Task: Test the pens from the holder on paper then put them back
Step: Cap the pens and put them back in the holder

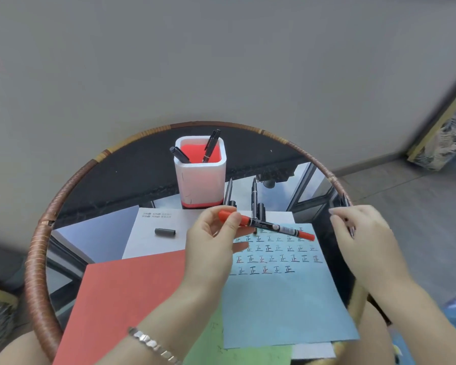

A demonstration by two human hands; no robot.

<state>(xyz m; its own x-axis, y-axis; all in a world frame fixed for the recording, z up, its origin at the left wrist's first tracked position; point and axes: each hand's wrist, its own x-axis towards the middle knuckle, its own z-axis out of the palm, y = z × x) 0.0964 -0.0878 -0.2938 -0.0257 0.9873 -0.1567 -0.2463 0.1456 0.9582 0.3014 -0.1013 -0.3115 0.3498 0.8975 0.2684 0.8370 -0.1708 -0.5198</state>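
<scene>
The holder (200, 177) stands at the back of my bench (132, 169) with two pens (211, 146) in it — sheets of paper (282, 299) lie overlapped in front, a loose cap (165, 232) on the rearmost sheet.

Round glass table (132, 164) with woven brown rim, top mirroring window frames and sky. Plain grey wall (221, 54) behind. Grey tiled floor (411, 196) at right. Framed picture (448, 133) leaning in right corner. Soft daylight.
</scene>
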